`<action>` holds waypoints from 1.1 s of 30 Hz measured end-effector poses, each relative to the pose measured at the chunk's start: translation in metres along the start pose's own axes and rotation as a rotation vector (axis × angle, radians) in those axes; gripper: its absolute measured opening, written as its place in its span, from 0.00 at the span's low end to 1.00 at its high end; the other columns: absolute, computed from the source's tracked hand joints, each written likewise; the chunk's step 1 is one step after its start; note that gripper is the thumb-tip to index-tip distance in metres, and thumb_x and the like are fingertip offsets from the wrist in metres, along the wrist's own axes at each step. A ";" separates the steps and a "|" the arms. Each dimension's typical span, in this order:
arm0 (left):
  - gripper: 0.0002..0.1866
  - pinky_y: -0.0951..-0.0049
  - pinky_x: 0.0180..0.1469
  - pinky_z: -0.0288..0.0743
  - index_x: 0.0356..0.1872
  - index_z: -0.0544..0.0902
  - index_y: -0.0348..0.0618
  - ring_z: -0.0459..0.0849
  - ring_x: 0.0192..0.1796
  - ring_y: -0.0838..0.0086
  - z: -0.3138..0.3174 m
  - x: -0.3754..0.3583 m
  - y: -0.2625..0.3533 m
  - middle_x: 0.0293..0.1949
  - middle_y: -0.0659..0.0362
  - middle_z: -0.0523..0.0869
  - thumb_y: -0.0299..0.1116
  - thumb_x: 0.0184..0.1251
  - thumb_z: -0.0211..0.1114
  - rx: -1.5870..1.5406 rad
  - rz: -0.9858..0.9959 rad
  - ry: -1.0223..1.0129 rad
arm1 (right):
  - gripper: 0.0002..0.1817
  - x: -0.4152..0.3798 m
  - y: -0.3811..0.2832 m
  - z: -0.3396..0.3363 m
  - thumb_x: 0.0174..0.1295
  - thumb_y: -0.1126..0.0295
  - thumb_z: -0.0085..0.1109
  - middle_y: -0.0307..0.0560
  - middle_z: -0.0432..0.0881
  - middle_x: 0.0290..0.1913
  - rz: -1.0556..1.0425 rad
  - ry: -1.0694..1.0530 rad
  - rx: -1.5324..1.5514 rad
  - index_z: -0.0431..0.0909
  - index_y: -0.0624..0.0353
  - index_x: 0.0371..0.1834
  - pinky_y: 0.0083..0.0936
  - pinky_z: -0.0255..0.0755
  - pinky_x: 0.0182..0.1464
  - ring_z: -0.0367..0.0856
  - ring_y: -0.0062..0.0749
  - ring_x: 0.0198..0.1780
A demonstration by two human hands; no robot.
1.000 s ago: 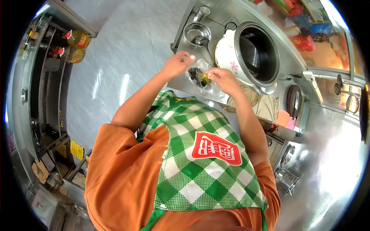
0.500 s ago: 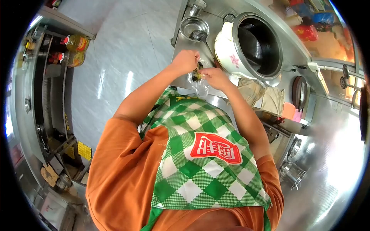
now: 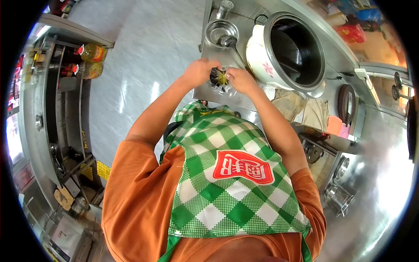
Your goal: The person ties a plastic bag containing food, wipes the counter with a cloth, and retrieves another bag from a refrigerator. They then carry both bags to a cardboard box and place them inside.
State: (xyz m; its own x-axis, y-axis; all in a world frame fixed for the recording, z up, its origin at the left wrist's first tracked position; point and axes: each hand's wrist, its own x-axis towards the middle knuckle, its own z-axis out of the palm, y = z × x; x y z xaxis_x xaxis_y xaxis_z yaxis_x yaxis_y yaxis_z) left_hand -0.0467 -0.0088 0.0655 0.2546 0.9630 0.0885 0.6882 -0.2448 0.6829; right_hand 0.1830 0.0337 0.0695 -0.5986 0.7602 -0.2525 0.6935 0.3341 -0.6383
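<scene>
We locate the clear plastic bag (image 3: 224, 88) between the two hands, over the near left part of the steel worktop (image 3: 204, 93); we cannot tell whether its base rests on the metal. Dark contents and yellow strands show through the film. The right hand (image 3: 242, 81) pinches the film between thumb and fingertips. The left hand (image 3: 200, 73) is at the bag's left side; blur prevents us from confirming its grip.

We note these risks. Thin film may tear if both hands pull apart unevenly. Contents may spill over the worktop's near edge if the pinch slips. The ladle (image 3: 227, 41), resting in the steel bowl (image 3: 211, 29) with its handle extending near the right hand, may tip if knocked. The large pot (image 3: 258, 56) limits clearance on the right.
</scene>
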 end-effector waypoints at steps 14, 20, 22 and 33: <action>0.08 0.56 0.43 0.83 0.37 0.80 0.39 0.86 0.41 0.50 0.011 0.022 -0.016 0.40 0.48 0.84 0.32 0.60 0.66 0.490 -0.077 0.036 | 0.08 -0.074 -0.039 -0.014 0.55 0.72 0.61 0.39 0.85 0.38 -0.041 0.037 -0.583 0.83 0.50 0.38 0.43 0.60 0.52 0.76 0.38 0.51; 0.06 0.62 0.36 0.77 0.33 0.76 0.41 0.84 0.32 0.62 -0.048 0.023 0.013 0.30 0.54 0.83 0.29 0.62 0.66 0.081 -0.100 0.042 | 0.05 -0.083 -0.047 -0.067 0.61 0.74 0.60 0.38 0.82 0.37 -0.069 0.175 -0.200 0.82 0.50 0.38 0.41 0.66 0.49 0.79 0.38 0.45; 0.07 0.64 0.34 0.75 0.32 0.75 0.41 0.82 0.29 0.67 -0.064 0.019 0.020 0.26 0.57 0.82 0.30 0.63 0.66 -0.091 -0.239 -0.053 | 0.03 -0.080 -0.044 -0.074 0.64 0.71 0.61 0.40 0.83 0.37 -0.001 0.185 0.131 0.81 0.53 0.39 0.38 0.71 0.46 0.81 0.39 0.41; 0.18 0.66 0.45 0.80 0.47 0.85 0.38 0.88 0.39 0.62 -0.065 -0.005 0.052 0.36 0.50 0.90 0.41 0.61 0.70 -0.061 -0.345 -0.180 | 0.03 -0.076 -0.017 -0.062 0.74 0.72 0.55 0.40 0.88 0.40 0.184 0.255 0.732 0.77 0.59 0.43 0.21 0.75 0.36 0.83 0.20 0.32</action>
State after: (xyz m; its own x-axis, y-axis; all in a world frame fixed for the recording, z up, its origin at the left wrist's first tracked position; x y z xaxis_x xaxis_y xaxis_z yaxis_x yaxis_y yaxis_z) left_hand -0.0562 -0.0187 0.1476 0.1339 0.9510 -0.2788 0.7139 0.1025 0.6927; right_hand 0.2413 0.0052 0.1448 -0.3284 0.9015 -0.2819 0.2797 -0.1923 -0.9406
